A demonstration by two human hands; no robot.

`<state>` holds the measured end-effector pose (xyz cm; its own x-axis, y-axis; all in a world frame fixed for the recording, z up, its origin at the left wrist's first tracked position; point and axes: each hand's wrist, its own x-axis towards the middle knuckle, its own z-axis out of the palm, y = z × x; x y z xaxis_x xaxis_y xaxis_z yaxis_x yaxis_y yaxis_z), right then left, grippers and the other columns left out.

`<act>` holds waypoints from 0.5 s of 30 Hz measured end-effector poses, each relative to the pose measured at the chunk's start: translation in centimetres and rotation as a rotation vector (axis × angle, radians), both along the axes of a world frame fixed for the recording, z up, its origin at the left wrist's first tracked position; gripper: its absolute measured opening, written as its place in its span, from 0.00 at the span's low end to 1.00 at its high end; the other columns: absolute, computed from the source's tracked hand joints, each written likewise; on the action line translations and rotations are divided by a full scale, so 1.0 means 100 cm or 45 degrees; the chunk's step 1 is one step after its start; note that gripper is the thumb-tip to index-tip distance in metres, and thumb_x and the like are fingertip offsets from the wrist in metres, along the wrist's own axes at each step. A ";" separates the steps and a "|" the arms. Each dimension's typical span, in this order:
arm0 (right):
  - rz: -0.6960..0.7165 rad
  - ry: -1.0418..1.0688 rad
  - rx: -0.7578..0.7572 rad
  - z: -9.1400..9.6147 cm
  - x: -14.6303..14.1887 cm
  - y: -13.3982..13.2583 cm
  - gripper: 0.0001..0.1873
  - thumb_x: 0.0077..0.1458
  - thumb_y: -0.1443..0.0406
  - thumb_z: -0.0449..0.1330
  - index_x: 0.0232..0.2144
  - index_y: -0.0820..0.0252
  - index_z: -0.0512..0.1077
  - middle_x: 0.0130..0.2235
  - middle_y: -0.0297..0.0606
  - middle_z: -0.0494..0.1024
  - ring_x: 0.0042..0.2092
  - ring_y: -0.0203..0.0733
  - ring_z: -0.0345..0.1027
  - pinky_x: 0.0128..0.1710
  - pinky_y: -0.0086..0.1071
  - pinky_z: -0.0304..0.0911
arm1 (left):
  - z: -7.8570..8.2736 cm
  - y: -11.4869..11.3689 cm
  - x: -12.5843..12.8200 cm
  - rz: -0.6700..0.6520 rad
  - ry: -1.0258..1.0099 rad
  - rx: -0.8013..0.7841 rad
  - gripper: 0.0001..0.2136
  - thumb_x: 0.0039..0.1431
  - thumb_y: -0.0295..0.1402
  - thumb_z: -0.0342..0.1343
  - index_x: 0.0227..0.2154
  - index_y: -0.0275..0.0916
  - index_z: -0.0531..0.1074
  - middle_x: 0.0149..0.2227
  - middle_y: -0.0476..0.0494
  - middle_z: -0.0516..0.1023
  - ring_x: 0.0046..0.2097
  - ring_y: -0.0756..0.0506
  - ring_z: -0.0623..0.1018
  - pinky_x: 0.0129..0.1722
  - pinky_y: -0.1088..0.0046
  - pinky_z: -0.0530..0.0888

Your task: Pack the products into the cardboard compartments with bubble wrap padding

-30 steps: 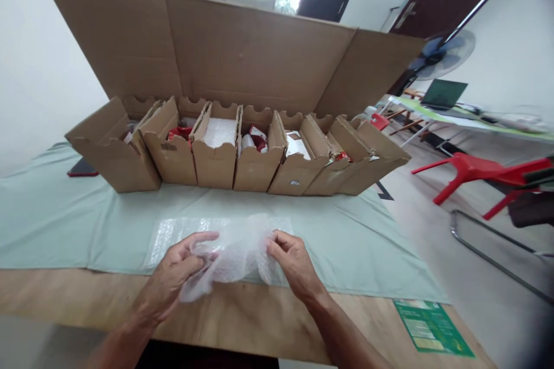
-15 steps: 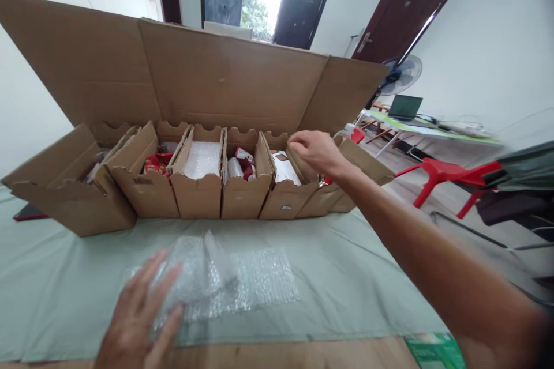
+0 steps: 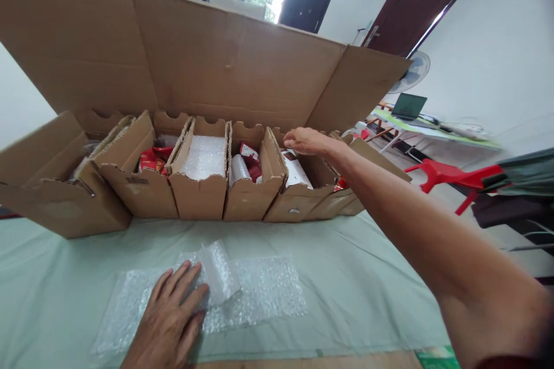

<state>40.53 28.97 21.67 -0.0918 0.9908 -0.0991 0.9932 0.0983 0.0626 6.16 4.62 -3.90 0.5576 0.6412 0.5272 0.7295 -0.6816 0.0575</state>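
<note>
Flat on the bubble wrap [image 3: 268, 291] rests my left hand [image 3: 171, 314], its fingers stretched out and slightly apart. A folded piece of the wrap stands up beside its fingertips. My right hand [image 3: 306, 142] hangs over the rear of a cardboard bin [image 3: 294, 207] that contains a white box [image 3: 296, 172]. Its fingers point left and bend a little downward; I see nothing held, though their undersides are hidden. Left of it, another bin holds a dark red packet [image 3: 251, 162] and a clear roll [image 3: 239, 169].
Several cardboard bins stand in a row before a tall cardboard panel [image 3: 234, 63]. One holds bubble-wrap sheets [image 3: 205, 157], another red packets [image 3: 153, 159]. A pale green cloth [image 3: 346, 288] covers the table. At right are a red stool [image 3: 454, 176] and a laptop [image 3: 409, 106].
My left hand has come down onto the bubble wrap and moved slightly right. My right hand stays over the same bin, its fingers now less curled. The view has shifted somewhat.
</note>
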 end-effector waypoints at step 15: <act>-0.234 0.020 -0.291 -0.031 -0.001 0.081 0.18 0.67 0.57 0.62 0.54 0.59 0.73 0.55 0.43 0.75 0.51 0.48 0.74 0.50 0.45 0.74 | 0.010 0.003 0.015 0.028 -0.286 -0.009 0.09 0.54 0.26 0.52 0.35 0.45 0.73 0.49 0.43 0.82 0.60 0.40 0.73 0.66 0.61 0.60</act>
